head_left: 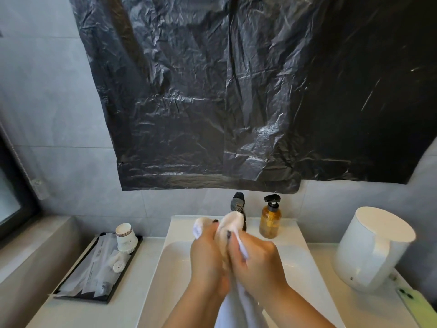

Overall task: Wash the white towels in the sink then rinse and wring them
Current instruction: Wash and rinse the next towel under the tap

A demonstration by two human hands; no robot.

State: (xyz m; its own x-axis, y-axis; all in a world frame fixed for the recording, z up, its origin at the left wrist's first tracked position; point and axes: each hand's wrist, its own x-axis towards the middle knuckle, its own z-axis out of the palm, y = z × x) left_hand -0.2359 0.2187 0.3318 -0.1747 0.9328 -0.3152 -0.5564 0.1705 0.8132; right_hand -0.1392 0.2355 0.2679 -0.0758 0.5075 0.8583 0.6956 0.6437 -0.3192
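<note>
A white towel is bunched between both hands above the white sink. My left hand grips its left part, with a fold sticking out above the fingers. My right hand grips the right part, knuckles pressed against the left hand. The rest of the towel hangs down between my forearms toward the bottom edge. The dark faucet stands just behind the towel, partly hidden by it. No running water is visible.
An amber soap pump bottle stands right of the faucet. A white kettle sits on the right counter. A black tray with paper cups and wrapped items lies left. Black plastic sheet covers the wall above.
</note>
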